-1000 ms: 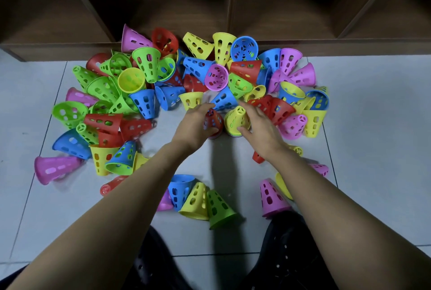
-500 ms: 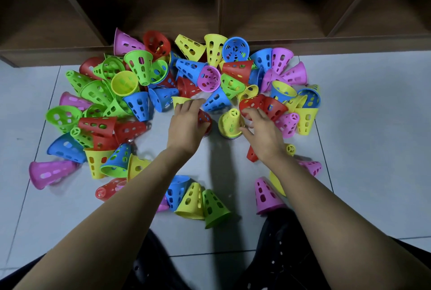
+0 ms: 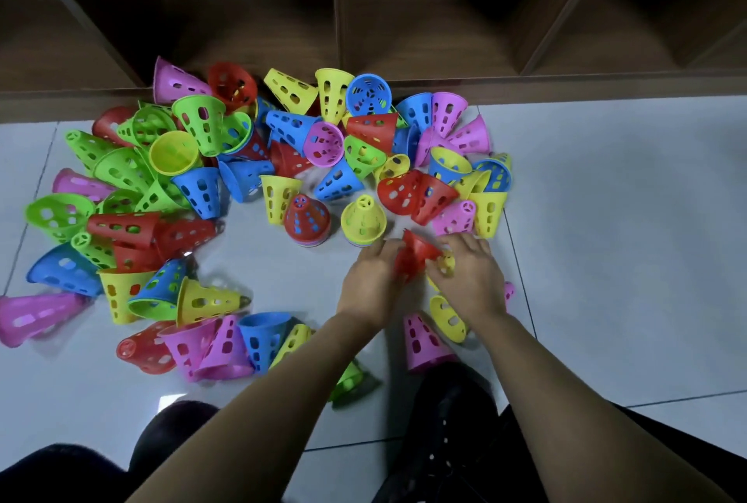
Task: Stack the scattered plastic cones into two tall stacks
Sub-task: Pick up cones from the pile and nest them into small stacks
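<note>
- Hands meet close together over the floor [image 3: 606, 219], just in front of the pile: the left hand [image 3: 370, 280] curls its fingers onto a red cone [image 3: 416, 253], lifted and tilted between the two hands.
- Opposite it, the right hand [image 3: 471, 278] closes in on the cone's other side, where a small yellow cone [image 3: 446, 264] also shows. Blur hides which of the two it grips.
- Two stacks are begun, both upright and side by side just beyond the hands: a red-topped stack [image 3: 306, 219] and a yellow-topped stack [image 3: 363, 218]. Each shows only a few coloured rims at its base, so both are low.
- Nearly all the work is left. Most of the scattered cones [image 3: 198, 126] lie tipped or jumbled to the left, ahead and near the knees.
- By my reading, the red cone goes onto a stack next.
</note>
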